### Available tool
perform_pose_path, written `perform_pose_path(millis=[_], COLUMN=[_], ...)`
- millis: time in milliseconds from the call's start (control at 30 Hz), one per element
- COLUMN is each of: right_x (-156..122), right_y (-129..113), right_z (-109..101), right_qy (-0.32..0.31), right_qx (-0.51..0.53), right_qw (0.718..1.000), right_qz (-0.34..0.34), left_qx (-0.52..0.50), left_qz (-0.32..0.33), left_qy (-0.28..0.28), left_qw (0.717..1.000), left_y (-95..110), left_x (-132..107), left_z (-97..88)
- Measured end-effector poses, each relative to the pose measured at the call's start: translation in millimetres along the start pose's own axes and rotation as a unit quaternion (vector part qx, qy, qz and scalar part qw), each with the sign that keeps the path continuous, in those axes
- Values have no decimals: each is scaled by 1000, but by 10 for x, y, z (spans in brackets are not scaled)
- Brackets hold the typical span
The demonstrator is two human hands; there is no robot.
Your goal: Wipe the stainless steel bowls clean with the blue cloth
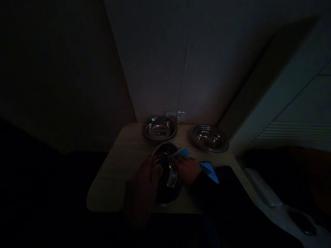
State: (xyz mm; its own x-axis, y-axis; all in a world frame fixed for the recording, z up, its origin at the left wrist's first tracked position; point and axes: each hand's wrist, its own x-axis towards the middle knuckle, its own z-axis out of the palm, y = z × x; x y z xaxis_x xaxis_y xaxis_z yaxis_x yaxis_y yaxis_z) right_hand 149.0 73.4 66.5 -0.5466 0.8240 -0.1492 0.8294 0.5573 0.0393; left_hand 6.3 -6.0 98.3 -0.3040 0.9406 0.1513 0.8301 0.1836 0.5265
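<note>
Left of metal bowl (167,175), left hand (141,189) clamped on its rim; right of bowl, right hand (187,169) clutching blue cloth (183,152) against bowl; behind bowl, stacked basins (158,126).

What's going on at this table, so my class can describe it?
Someone's left hand holds a tilted metal bowl, while the right hand has what looks like a blue cloth at its edge. Farther back on the table, metal dishes sit by the wall socket, with stacked dishes to the right. A lit phone lies to the right of the cloth. The room is dim.
</note>
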Motion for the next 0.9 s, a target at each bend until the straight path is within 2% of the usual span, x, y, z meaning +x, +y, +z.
perform_pose_path(millis=[167,400,500,600,667,767,900], right_x=[27,-221,-199,-20,87,72,-206], right_y=[23,-90,-91,-31,2,-34,-182], right_z=[-18,185,87,-72,-94,56,244], right_qy=[16,-13,3,45,54,25,-21], right_qx=[8,17,17,12,12,22,51], right_qw=[1000,1000,999,997,997,998,997], right_qz=[1,-22,-37,-54,-60,-48,-48], left_qx=[1,2,-6,-32,-39,-38,-56], left_qz=[-8,-15,-20,-4,-7,-11,-21], left_qy=[2,-6,-6,-7,-4,12,26], left_qw=[1000,1000,1000,999,999,999,998], left_y=[1,-12,-24,-41,-48,-46,-59], left_x=[5,7,-18,-23,-14,-3,-3], left_z=[-9,12,-3,-22,-26,-5,42])
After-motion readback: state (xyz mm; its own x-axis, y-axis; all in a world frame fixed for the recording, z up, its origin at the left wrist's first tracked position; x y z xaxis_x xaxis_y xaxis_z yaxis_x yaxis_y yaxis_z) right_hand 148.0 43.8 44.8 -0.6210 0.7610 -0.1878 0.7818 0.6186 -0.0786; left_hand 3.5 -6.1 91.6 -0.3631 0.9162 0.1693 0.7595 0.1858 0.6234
